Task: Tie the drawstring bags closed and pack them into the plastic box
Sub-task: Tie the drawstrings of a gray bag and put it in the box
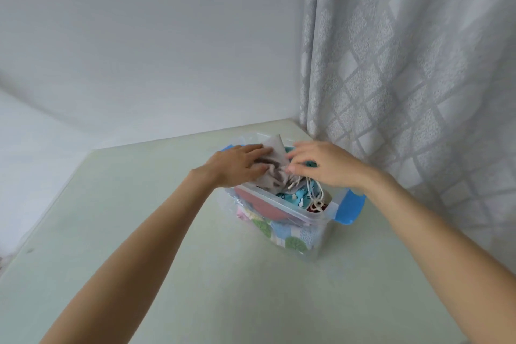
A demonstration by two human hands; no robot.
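A clear plastic box (312, 220) with blue side latches (350, 208) stands on the pale green table, filled with several patterned drawstring bags. On top of them lies a grey drawstring bag (275, 160), partly sticking up over the box's far rim. My left hand (240, 165) lies flat on the grey bag's left side with its fingers straight, pressing it. My right hand (321, 163) hovers over the box with its fingertips touching the bag's gathered neck. White cords (315, 193) trail from the neck across a light blue printed bag (298, 197).
The table (195, 274) reaches its back edge just behind the box. A grey patterned curtain (405, 78) hangs close on the right, almost touching the box's corner. A plain white wall fills the left and back.
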